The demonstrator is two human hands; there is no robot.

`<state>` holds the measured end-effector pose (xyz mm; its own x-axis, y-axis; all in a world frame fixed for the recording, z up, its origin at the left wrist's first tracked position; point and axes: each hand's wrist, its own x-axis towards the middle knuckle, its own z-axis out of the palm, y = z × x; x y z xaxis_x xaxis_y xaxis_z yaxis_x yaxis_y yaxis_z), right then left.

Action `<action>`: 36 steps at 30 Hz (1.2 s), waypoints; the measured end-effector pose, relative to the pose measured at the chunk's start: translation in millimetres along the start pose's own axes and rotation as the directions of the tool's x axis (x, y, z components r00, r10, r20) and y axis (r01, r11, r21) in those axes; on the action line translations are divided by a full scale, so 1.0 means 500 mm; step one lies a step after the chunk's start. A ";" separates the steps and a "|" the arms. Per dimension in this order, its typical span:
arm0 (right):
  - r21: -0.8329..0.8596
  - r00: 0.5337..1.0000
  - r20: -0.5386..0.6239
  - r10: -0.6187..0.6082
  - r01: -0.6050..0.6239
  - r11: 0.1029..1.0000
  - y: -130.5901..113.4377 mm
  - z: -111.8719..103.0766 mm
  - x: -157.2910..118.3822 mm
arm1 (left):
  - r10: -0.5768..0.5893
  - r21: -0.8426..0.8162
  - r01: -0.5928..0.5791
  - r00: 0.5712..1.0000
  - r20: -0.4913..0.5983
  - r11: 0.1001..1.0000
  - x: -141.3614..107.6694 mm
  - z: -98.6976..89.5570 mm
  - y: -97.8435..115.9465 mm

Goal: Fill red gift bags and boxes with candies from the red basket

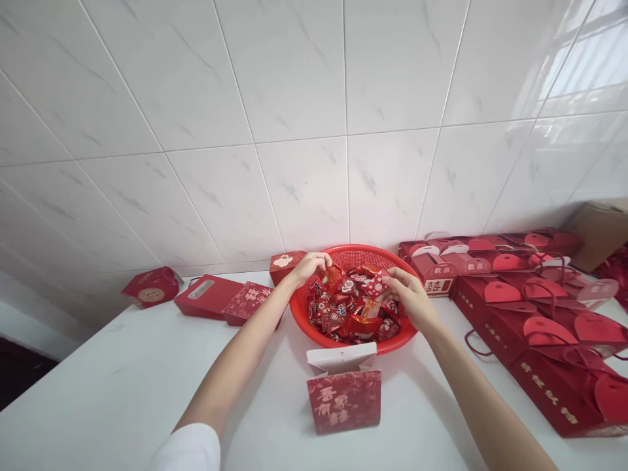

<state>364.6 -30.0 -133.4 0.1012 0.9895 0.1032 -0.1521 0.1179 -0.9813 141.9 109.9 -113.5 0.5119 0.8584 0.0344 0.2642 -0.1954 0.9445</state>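
Observation:
A red plastic basket (301, 314) full of wrapped sweets (338, 317) stands against the wall. My left hand (314, 267) reaches over its back left rim, fingers pinched on a shiny red-wrapped sweet (333, 278). At the right side of the basket, my right hand (409, 296) grips a red sweet packet with white dots (377, 286) between thumb and fingers. Just in front of the basket, a dark red paper gift box (345, 400) stands upright with its top open; its inside is mostly hidden from me.
Several red gift boxes with cord handles (510, 320) crowd the right side. To the left lie a red hexagonal box (153, 288), a flat red box (203, 297) and a patterned box (248, 301). A brown carton (596, 229) sits far right, by the tiled wall (299, 190).

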 end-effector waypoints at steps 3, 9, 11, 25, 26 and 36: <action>0.021 0.999 -0.039 -0.006 0.007 1.000 0.003 -0.001 0.002 | 0.044 0.138 -0.033 0.996 -0.078 0.990 -0.007 0.002 0.001; 0.047 0.997 -0.070 -0.012 0.015 0.999 0.001 0.001 -0.001 | 0.032 0.272 -0.152 0.916 0.400 0.950 -0.042 0.030 0.036; 0.043 0.997 -0.077 -0.015 0.018 0.999 -0.001 0.002 -0.003 | -0.125 0.280 -0.098 0.724 0.678 0.955 -0.057 0.053 0.045; 0.009 0.996 -0.077 -0.048 0.049 0.999 0.001 0.005 -0.003 | -0.411 0.819 -0.128 0.815 0.408 0.560 -0.040 0.146 0.029; 0.001 0.995 -0.081 -0.057 0.057 0.998 0.003 0.007 -0.003 | -0.437 0.859 -0.103 0.826 0.355 0.502 -0.033 0.140 0.029; -0.076 0.986 -0.126 -0.113 0.104 0.992 0.017 0.024 0.005 | -0.315 0.950 0.011 0.945 0.093 0.313 0.003 0.071 0.032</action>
<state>351.9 -25.8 -139.5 0.2406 0.9514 0.1921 -0.0652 0.2132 -0.9748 176.0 91.2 -109.9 0.4763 0.8283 -0.2951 0.8647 -0.5022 -0.0140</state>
